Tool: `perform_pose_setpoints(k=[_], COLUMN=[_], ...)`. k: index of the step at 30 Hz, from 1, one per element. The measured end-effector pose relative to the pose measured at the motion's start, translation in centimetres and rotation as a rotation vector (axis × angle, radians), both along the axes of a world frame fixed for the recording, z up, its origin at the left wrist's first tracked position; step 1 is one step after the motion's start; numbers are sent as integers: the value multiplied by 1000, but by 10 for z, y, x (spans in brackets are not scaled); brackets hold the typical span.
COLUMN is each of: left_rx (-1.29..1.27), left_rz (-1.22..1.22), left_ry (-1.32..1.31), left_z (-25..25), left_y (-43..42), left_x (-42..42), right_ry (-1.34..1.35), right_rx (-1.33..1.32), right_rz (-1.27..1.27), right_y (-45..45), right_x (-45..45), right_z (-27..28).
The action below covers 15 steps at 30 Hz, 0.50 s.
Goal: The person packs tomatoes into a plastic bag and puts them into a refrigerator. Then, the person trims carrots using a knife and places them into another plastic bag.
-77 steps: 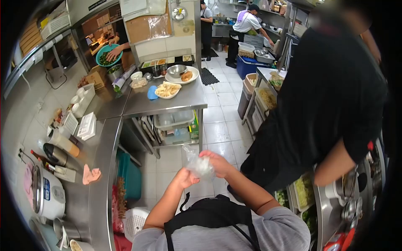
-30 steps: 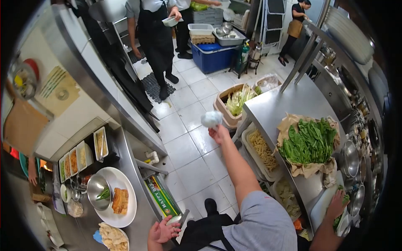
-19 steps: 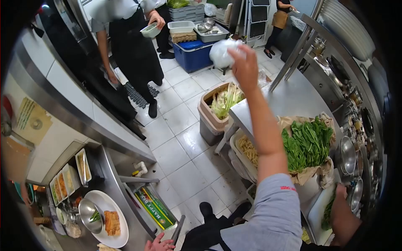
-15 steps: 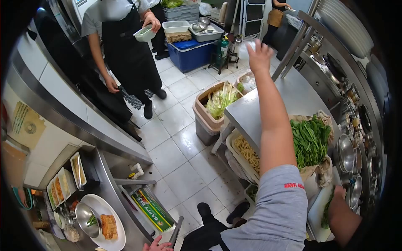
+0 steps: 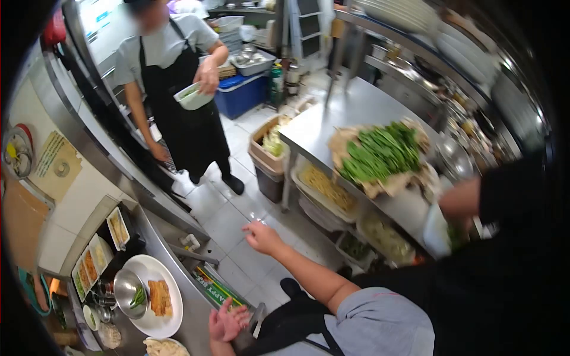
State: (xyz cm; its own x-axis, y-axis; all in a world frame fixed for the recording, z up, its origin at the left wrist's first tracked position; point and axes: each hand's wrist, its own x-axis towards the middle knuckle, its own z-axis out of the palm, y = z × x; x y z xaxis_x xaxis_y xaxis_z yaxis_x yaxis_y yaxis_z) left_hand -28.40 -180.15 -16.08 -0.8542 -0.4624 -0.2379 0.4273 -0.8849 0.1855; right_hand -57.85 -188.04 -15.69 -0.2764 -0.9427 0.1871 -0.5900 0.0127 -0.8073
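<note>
My left hand is open, palm up and fingers spread, beside the steel counter's edge. No object shows in it. My right hand is over the tiled floor, index finger stretched out and the others loosely bent, with nothing visible in it. On the counter left of my left hand lies a white oval plate with a browned, crisp-looking slab of food. A metal bowl with green pieces sits at the plate's side. Below is a dish of pale food.
A co-worker in a black apron holds a white tub. Leafy greens lie on a steel table. Below are noodles; a bin stands beside it. Another person's dark sleeve is at right.
My right arm has come back and down from its stretch over the bin, where something whitish was near the hand. My left hand has risen into view. The view has turned; the co-worker appears nearer.
</note>
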Motion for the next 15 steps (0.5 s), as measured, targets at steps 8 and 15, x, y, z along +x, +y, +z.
perform_pose_setpoints(k=[8, 15], left_rx=[-249, -447], left_rz=[-13, -60], left_ry=[-84, -581], left_z=[3, -35], left_y=[-3, -44], left_x=[9, -3], right_ry=[-84, -263], right_rx=[244, 386], right_rz=[140, -34], right_y=[247, 417], right_x=[124, 156], right_z=[-3, 5])
